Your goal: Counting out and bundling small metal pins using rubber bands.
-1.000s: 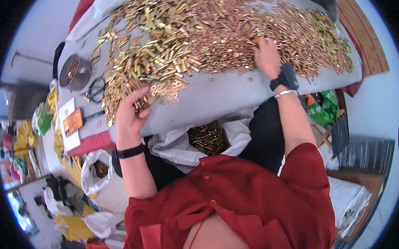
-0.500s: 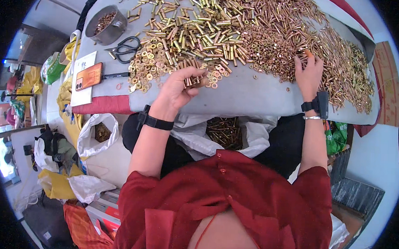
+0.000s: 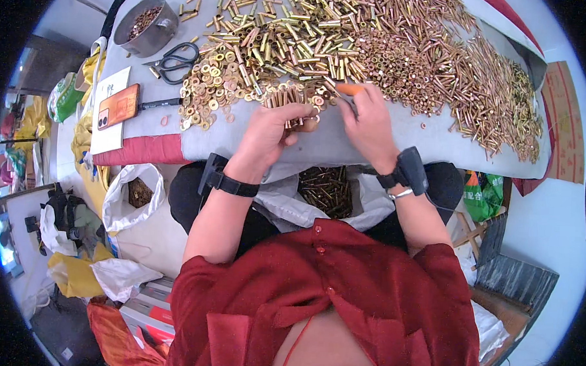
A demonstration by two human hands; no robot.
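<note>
My left hand (image 3: 272, 129) is closed around a bundle of brass bolts (image 3: 284, 97) at the near edge of the grey table (image 3: 346, 143). My right hand (image 3: 367, 120) is right beside it, holding a small orange-handled tool (image 3: 348, 90) whose tip I cannot make out. A broad heap of brass bolts, nuts and washers (image 3: 375, 44) covers the table beyond both hands. Below the table edge, between my knees, an open white bag (image 3: 325, 190) holds more brass bolts.
Black scissors (image 3: 176, 61), a metal bowl of small parts (image 3: 145, 24), an orange phone (image 3: 118, 106) on white paper and a pen lie at the table's left. A white sack (image 3: 134, 203) stands on the floor to the left, amid clutter. A wooden stool (image 3: 482, 231) is at the right.
My right hand has come in from the far right of the heap to meet the left hand. The left hand now holds a bundle of bolts at the table edge. My head has turned.
</note>
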